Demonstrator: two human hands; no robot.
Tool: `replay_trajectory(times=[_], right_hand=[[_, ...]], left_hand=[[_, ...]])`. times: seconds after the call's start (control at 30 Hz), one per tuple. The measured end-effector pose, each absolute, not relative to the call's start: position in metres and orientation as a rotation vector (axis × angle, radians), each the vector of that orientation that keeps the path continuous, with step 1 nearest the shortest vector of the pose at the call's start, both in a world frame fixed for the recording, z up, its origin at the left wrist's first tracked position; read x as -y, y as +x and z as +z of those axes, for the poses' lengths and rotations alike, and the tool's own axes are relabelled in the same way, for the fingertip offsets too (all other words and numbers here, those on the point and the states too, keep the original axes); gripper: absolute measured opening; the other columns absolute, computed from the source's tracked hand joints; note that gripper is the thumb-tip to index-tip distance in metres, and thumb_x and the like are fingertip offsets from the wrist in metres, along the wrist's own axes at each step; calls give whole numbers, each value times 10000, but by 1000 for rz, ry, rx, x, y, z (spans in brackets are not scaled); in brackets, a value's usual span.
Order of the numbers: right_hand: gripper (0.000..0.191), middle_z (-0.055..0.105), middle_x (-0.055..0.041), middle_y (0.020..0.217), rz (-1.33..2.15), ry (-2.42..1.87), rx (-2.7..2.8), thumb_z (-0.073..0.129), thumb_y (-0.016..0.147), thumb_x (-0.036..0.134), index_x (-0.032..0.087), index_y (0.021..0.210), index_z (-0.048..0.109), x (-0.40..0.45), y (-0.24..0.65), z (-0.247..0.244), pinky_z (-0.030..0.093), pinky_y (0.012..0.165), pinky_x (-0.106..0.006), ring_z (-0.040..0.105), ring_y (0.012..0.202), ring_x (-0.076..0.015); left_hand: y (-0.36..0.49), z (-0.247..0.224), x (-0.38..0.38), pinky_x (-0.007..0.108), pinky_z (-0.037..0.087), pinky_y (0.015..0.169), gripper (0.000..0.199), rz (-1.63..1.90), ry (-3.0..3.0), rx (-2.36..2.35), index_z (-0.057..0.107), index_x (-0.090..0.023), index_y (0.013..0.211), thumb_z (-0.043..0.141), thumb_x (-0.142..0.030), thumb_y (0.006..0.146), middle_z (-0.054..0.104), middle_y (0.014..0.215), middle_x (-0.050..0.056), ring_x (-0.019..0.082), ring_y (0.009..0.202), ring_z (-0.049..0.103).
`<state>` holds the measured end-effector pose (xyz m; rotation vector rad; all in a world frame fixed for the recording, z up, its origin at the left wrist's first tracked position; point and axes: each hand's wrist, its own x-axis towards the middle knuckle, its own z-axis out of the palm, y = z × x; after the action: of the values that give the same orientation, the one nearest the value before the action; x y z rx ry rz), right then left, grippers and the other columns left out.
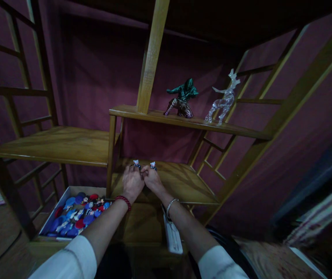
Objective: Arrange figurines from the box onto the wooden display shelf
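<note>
Head cam: your left hand [133, 183] and right hand [152, 179] are right up against each other over lower shelf [183, 184], fingers curled in, can't tell if pinching anything. Left small figurine [137, 164] and right small figurine [153, 166] poke up just past your knuckles. Box [44, 229] of colorful pieces sits near left, dark green figure [183, 97] farther up right.

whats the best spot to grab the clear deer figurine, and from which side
Probably the torso of the clear deer figurine, from the open front of the shelf: it stands upright, and the body looks thicker than the slim legs and raised neck.
</note>
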<state>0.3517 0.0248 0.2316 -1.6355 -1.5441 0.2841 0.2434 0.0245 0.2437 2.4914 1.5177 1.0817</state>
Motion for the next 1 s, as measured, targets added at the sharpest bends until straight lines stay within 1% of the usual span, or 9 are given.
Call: replay_trajectory(times=[0.1, 0.17, 0.27, 0.37, 0.5, 0.6, 0.8, 1.0], right_hand=[[206, 629, -19, 877, 167, -1545, 1534, 390, 678, 59, 202, 727, 531, -15, 359, 229, 452, 776, -248, 592, 816, -127], [199, 618, -39, 947, 69, -1527, 1493, 395, 669, 55, 200, 723, 521, -12, 367, 229, 439, 824, -267, 580, 886, -137], [166, 615, -54, 943, -39, -1557, 1389, 412, 674, 71, 198, 721, 509, -10, 379, 229, 425, 855, -285, 569, 913, -150], [166, 610, -63, 943, -81, -1657, 1268, 424, 667, 80, 190, 753, 514, -10, 389, 228, 421, 854, -284, 566, 913, -158], [187, 612, -40, 882, -28, -1822, 1213, 433, 668, 98, 187, 801, 529, -10, 394, 230, 434, 788, -259, 578, 812, -147], [190, 617, -23, 811, 62, -1934, 1211, 444, 686, 119, 190, 832, 544, -9, 393, 234, 433, 731, -242, 580, 758, -143], [206, 629, -13, 829, 148, -2025, 1233, 451, 705, 125, 200, 864, 559, -11, 392, 238, 420, 728, -225, 582, 778, -136], [206, 636, -20, 848, 148, -2036, 1241, 453, 703, 121, 204, 856, 564, -14, 394, 235, 419, 737, -230, 585, 800, -144]], left_hand=[[245, 245, -19, 330, 400, 836, 209, 1123, 2526, -1374, 583, -129, 852, 386, -136, 781, 602, 913, 121, 217, 969, 498], [247, 245, -17, 317, 407, 826, 196, 1108, 2574, -1246, 573, -147, 810, 388, -101, 765, 598, 875, 102, 203, 933, 501], [250, 243, -18, 313, 409, 840, 174, 1061, 2638, -1114, 568, -154, 780, 417, -85, 731, 599, 844, 87, 196, 915, 503], [253, 239, -20, 337, 383, 899, 180, 1035, 2666, -1040, 583, -146, 854, 442, -151, 742, 610, 930, 97, 208, 984, 489], [258, 235, -22, 360, 299, 990, 324, 932, 2739, -984, 571, -110, 1028, 440, -246, 765, 554, 1149, 131, 231, 1148, 402], [261, 235, -21, 363, 250, 1019, 415, 787, 2781, -1023, 532, -84, 1113, 402, -312, 792, 496, 1237, 150, 239, 1214, 340], [263, 239, -19, 408, 196, 1032, 480, 586, 2782, -1065, 474, -93, 1186, 341, -373, 818, 419, 1317, 152, 242, 1281, 238], [263, 238, -21, 403, 191, 1033, 497, 563, 2787, -1052, 440, -84, 1213, 336, -364, 815, 415, 1318, 143, 244, 1287, 226]])
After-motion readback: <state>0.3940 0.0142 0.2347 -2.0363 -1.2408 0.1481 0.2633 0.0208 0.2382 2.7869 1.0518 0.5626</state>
